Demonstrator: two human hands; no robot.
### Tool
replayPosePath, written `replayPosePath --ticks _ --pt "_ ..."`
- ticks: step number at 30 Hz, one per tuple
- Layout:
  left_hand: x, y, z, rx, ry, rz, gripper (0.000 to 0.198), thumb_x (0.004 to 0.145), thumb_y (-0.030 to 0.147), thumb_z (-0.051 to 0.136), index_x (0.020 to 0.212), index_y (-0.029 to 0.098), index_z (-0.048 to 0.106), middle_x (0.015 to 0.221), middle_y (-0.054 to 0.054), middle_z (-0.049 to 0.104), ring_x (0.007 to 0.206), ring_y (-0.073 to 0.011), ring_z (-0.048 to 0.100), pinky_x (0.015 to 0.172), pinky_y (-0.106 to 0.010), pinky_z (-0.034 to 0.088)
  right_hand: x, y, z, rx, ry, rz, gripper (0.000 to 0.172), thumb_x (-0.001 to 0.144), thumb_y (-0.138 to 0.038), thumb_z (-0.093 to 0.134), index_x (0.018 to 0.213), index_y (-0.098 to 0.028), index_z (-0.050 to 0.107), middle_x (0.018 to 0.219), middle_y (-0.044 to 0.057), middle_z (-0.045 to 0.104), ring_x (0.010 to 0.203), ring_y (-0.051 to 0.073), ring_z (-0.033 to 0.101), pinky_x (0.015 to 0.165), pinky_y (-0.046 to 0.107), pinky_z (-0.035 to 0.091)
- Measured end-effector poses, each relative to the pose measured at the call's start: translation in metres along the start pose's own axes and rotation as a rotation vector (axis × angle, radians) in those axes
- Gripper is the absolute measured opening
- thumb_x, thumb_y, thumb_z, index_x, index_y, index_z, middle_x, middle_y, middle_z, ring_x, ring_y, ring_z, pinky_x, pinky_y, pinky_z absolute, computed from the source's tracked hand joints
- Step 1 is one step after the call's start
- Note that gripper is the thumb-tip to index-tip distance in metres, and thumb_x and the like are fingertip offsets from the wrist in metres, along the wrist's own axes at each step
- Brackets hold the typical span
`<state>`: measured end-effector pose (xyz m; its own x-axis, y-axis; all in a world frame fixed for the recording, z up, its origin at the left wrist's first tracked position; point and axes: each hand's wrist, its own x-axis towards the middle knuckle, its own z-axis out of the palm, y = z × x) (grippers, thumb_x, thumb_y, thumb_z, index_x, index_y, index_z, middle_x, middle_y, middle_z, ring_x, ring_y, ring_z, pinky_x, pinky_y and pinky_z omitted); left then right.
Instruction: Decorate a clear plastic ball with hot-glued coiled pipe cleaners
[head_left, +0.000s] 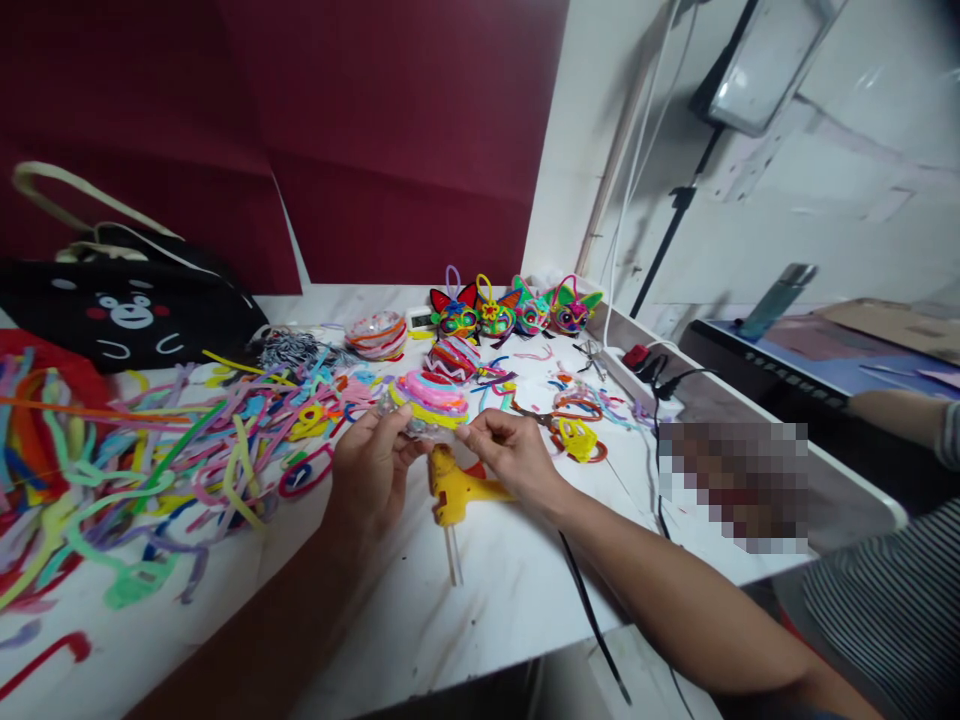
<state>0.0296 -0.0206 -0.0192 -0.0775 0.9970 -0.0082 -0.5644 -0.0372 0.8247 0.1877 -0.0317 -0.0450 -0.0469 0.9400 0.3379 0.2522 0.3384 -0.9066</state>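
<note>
Between my two hands is a transparent plastic dome (427, 402) wound with pink, yellow and orange pipe cleaners. My left hand (371, 462) grips it from the left, thumb on its rim. At its right edge my right hand (516, 452) pinches with thumb and fingers; whether a strand end is also in that pinch is hidden. Just below them a yellow hot glue gun (480, 488) lies on the white table (390, 620), a glue stick (453, 555) poking out of it. Behind the dome sits a striped pipe-cleaner ball (452, 358).
Loose pipe cleaners (187, 450) cover the table's left side. Scissors (577, 438) lie to the right, near a power strip (641, 375) with cables. Several finished animal heads (495, 308) line the back. A black bag (127, 310) stands back left; another person's arm (900, 420) is at right.
</note>
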Motion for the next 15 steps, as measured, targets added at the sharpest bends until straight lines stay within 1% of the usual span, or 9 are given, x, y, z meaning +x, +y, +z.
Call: replayPosePath --ticks 5,8,12,15 --pt "0.000 0.001 0.001 -0.019 0.021 -0.030 0.012 0.069 0.010 0.071 0.067 0.017 0.061 0.062 0.002 0.062 0.053 -0.0098 0.058 0.048 -0.018 0.050 0.000 -0.004 -0.001 0.033 -0.013 0.033 0.044 0.079 -0.058 0.064 0.064 -0.017 0.058 0.052 -0.005 0.048 0.049 0.008 0.039 0.048 0.021 0.029" --pt "0.001 0.002 0.003 -0.024 0.044 -0.061 0.010 0.070 0.011 0.069 0.066 0.016 0.061 0.062 0.002 0.063 0.052 -0.0095 0.058 0.046 -0.017 0.049 0.000 -0.009 -0.001 0.084 -0.020 0.089 0.043 0.076 -0.056 0.068 0.062 -0.017 0.057 0.050 -0.006 0.049 0.046 0.008 0.041 0.047 0.021 0.030" --pt "0.003 0.005 0.005 -0.036 0.074 -0.116 0.012 0.075 0.007 0.064 0.066 0.016 0.063 0.061 0.001 0.065 0.050 -0.0086 0.057 0.044 -0.015 0.048 0.001 -0.013 -0.002 0.169 0.004 0.155 0.039 0.070 -0.051 0.075 0.060 -0.017 0.058 0.048 -0.005 0.053 0.044 0.008 0.044 0.045 0.021 0.031" --pt "0.004 0.006 0.005 -0.066 0.088 -0.150 0.014 0.077 0.006 0.061 0.067 0.015 0.062 0.060 0.001 0.064 0.048 -0.0073 0.055 0.043 -0.014 0.046 0.003 -0.016 -0.004 0.214 0.041 0.216 0.037 0.062 -0.046 0.081 0.060 -0.017 0.059 0.048 -0.004 0.056 0.042 0.008 0.046 0.042 0.020 0.031"
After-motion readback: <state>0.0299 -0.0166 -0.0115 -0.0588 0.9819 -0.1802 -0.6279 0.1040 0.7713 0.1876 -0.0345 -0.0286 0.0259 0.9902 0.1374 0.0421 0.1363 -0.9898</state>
